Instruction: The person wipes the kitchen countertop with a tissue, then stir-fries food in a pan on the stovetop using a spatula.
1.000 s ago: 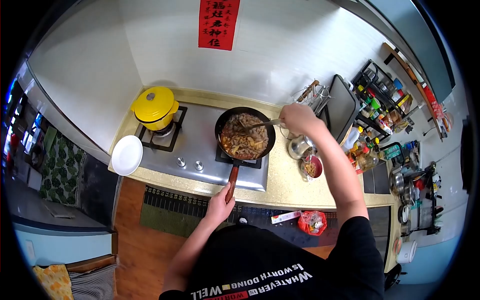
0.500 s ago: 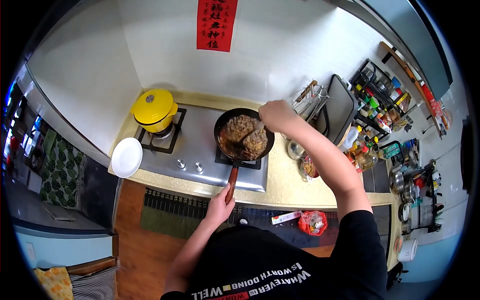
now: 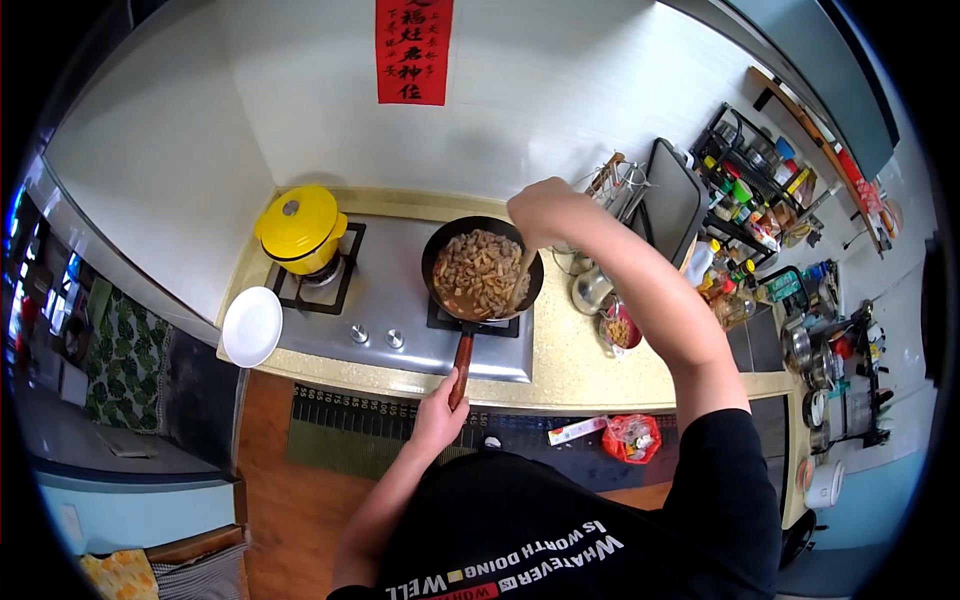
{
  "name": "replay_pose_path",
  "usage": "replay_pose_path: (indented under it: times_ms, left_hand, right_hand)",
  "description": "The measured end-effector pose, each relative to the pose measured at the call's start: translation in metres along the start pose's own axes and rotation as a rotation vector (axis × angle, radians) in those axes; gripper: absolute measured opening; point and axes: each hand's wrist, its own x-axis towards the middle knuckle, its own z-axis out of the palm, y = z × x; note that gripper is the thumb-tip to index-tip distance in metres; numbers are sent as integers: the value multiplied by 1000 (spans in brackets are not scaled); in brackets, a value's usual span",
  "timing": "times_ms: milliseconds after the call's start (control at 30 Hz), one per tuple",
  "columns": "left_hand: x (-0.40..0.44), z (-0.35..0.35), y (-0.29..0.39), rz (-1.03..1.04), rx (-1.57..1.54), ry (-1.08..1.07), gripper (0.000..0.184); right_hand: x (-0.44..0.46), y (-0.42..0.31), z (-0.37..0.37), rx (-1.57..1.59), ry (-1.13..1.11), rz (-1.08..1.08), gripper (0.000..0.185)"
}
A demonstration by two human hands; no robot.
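- As the head view shows it, the food (image 3: 478, 270) is all together in the pan (image 3: 429, 262), which sits over the right burner of the hob (image 3: 390, 280).
- Browned pieces lie mixed through one another, with reddish liquid at the near-left edge, so the cooking looks well under way (whether the pieces are done inside, I cannot tell).
- Dishing out appears not yet done: the food is in the pan, while the white plate (image 3: 253, 326) sits apart at the counter's left end.
- Some small pieces are in the bowl (image 3: 635, 332) on the counter, right of the hob; whether they belong with the pan's food is unclear.
- Fingers wrapped around the wooden handle (image 3: 464, 362), the left hand (image 3: 438, 422) grips it near its free end.
- The right hand (image 3: 540, 212) is closed on the spatula (image 3: 523, 275) above the pan's far-right rim; its fingertips are hidden.
- The pan's long axis runs through the handle, from wall side to person; the handle points at the person, its free end leaning slightly left.
- The spatula slants down from the right hand, its lower end towards the person and a little left, among the food along the pan's right side.
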Motion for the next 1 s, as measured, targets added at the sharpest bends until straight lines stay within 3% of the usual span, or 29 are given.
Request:
replay_pose_path:
  times_ms: [133, 233, 367, 533, 567, 600, 700, 800, 900, 1000]
  left_hand:
    - [2, 0, -1, -28, -29, -24, 62]
    - [0, -4, 7, -71, -83, -21, 60]
    - [-1, -1, 3, -65, -48, -39, 63]
    - [0, 0, -5, -11, 1, -21, 65]
    - [0, 1, -6, -14, 3, -22, 65]
    - [-1, 3, -7, -14, 4, -26, 65]
    - [-1, 7, -14, 27, -39, -6, 64]
    - [-1, 4, -7, 1, -41, -13, 63]
    - [-2, 4, -5, -1, -36, -3, 63]
    - [-2, 3, -5, 9, -41, 2, 62]
  right_hand:
    - [-15, -24, 35, -80, 148, 40, 9]
    - [-40, -22, 100, -40, 342, 101, 11]
    - [-59, -31, 173, 95, 167, 270, 16]
    - [-58, -36, 281, 1030, 401, 346, 32]
    - [-46, -42, 297, 1435, 283, 390, 32]
    - [-55, -46, 264, 1602, 93, 425, 29]
    - [5, -63, 319, 1753, 232, 325, 30]
    - [13, -74, 322, 1461, 442, 292, 29]
    - [-27, -79, 256, 912, 431, 326, 25]
    - [-29, -89, 248, 516, 434, 288, 30]
